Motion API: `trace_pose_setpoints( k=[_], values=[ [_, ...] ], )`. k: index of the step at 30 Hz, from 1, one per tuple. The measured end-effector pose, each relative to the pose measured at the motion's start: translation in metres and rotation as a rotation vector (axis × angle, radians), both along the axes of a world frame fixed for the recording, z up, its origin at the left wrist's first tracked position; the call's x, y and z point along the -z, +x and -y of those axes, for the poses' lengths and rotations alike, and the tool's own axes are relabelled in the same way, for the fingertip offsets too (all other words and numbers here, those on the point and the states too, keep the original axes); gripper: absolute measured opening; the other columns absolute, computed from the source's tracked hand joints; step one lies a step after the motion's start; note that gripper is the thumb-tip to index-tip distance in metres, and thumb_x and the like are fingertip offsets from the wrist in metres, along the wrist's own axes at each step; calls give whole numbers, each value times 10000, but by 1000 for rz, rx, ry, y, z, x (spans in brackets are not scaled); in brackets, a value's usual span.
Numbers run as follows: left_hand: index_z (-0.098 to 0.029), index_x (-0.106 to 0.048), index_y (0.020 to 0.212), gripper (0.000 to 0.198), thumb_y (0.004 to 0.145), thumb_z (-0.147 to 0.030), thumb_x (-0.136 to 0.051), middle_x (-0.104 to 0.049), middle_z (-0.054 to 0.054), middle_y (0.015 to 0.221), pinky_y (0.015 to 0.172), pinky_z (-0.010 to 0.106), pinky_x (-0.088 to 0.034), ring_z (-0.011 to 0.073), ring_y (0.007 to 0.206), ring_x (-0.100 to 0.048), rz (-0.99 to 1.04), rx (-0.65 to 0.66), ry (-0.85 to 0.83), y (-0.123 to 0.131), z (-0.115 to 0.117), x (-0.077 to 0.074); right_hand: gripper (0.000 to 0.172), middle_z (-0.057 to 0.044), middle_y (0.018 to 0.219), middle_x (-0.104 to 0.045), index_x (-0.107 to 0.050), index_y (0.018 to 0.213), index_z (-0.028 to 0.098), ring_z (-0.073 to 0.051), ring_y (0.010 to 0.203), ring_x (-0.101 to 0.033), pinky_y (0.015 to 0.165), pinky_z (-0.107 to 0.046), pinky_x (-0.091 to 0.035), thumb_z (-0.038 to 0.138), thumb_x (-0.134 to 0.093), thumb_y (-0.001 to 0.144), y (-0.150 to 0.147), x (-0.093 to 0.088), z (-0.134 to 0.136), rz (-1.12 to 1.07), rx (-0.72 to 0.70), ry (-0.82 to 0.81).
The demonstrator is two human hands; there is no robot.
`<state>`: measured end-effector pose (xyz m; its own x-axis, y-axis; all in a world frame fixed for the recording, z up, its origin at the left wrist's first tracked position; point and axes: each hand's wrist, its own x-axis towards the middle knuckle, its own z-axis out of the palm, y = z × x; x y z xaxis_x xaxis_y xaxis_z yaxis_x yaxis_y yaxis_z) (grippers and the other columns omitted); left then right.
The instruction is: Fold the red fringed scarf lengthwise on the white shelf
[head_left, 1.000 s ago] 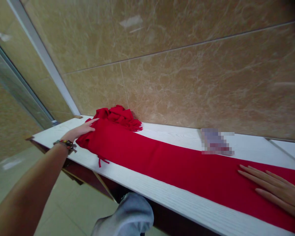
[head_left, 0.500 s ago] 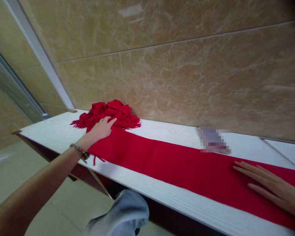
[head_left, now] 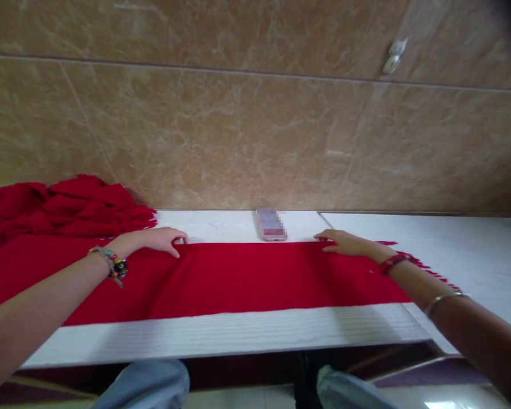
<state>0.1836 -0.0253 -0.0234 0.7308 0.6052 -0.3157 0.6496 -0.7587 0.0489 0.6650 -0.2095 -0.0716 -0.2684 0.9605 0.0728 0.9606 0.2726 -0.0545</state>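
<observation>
A long red scarf (head_left: 247, 278) lies spread flat along the white bench, its fringe at the right end. My left hand (head_left: 159, 240) rests at the scarf's far edge, left of the middle, thumb apart from the bent fingers. Over the same edge farther right is my right hand (head_left: 347, 244), its thumb and fingers also apart. Neither hand plainly pinches the cloth. At the far left, a crumpled heap of red fringed cloth (head_left: 72, 204) sits against the wall behind the flat part.
A phone (head_left: 271, 225), its screen blurred, lies between the scarf and the tiled wall (head_left: 238, 136). The white bench top (head_left: 238, 335) has a seam towards the right. My knees (head_left: 149, 383) are below its front edge. A small fixture (head_left: 394, 55) is on the wall.
The view has swung right, so the fringed right end now shows. My left hand has moved from beside the heap to the scarf's far edge; my right hand has moved from lying flat to that edge.
</observation>
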Motion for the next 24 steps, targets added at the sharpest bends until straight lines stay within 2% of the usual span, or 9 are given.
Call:
trace_pose_setpoints(
  k=[4, 8, 12, 15, 18, 24],
  values=[
    [-167, -572, 814, 269, 647, -374, -536, -608, 28, 856, 677, 217, -415, 167, 766, -541, 16, 17, 74, -6, -3, -2, 285, -79, 921, -655, -606, 987, 123, -169, 831, -602, 744, -297, -463, 253, -481, 766, -1, -21, 4, 45, -39, -53],
    [-170, -509, 706, 246, 717, -398, -418, -554, -13, 668, 589, 197, -381, 127, 634, -485, 31, 11, 128, -14, 9, -12, 286, -56, 827, -647, -619, 872, 106, -137, 773, -587, 715, -261, -440, 273, -397, 804, -5, -35, 18, 128, -55, -17],
    [-190, -544, 792, 384, 695, -511, -357, -597, 4, 804, 715, 234, -398, 149, 744, -518, 157, -40, 276, -29, 28, -25, 258, -74, 827, -639, -609, 857, 129, -153, 769, -584, 722, -271, -444, 230, -377, 809, -7, -43, 45, 94, -45, 102],
    [-242, -568, 755, 432, 668, -577, -311, -607, -20, 839, 774, 255, -398, 160, 801, -534, 228, -81, 349, -46, 46, -26, 222, -71, 804, -629, -601, 826, 156, -173, 733, -583, 681, -289, -456, 188, -382, 804, -10, -42, 75, 53, -6, 132],
    [-288, -590, 687, 410, 644, -585, -309, -610, -51, 759, 753, 266, -418, 159, 746, -556, 275, -83, 345, -63, 62, -11, 243, -65, 821, -615, -595, 843, 170, -177, 757, -583, 694, -300, -457, 178, -353, 829, -10, -31, 107, 31, -15, 155],
    [-423, -646, 734, 328, 645, -527, -347, -637, -108, 832, 744, 274, -448, 172, 767, -595, 291, -85, 216, -100, 77, 42, 249, -65, 812, -616, -595, 832, 185, -181, 757, -582, 687, -326, -480, 209, -350, 870, -6, 0, 150, 58, -42, 222]
  ],
)
